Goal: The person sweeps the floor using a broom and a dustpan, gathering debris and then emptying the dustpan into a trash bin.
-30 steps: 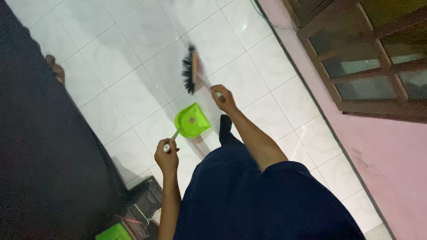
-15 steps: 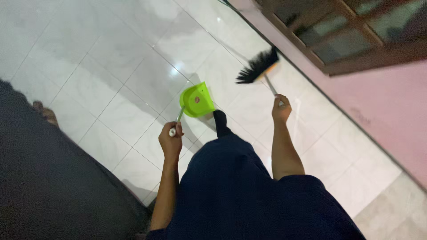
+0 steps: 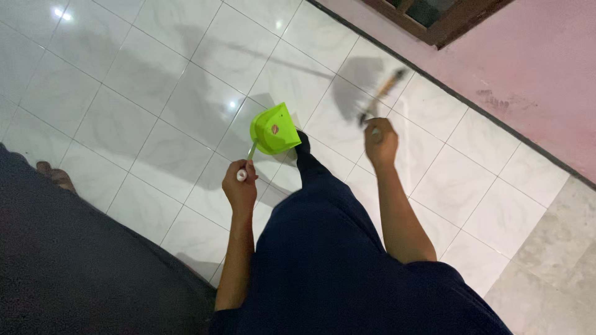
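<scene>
I see my left hand (image 3: 239, 189) closed tight around the end of a thin handle, and the green dustpan (image 3: 274, 129) sits at the far end of that handle, up and slightly right of the hand. The dustpan's long axis runs from my fist away toward the upper right, with its wide open mouth pointing outward, away from me. It is held over the white tiled floor (image 3: 143, 105); I cannot tell whether its edge touches the tiles.

My right hand (image 3: 380, 141) is clamped on the shaft of a broom (image 3: 379, 94). The shaft leaves the top of the hand and slants up to the right toward the pink wall (image 3: 528, 68); the broom head at the far end is badly blurred, so I can make out only an orange streak and a dark smear there. Its long axis runs roughly parallel to the dustpan's handle.

By count: one dustpan, one broom, two hands, each gripping its own tool. The dustpan lies to the left of the right hand, with a dark-clad foot (image 3: 303, 149) between the two hands. A bare foot (image 3: 54, 175) of another person shows well off to the left of my left hand, at the edge of a dark cloth.
</scene>
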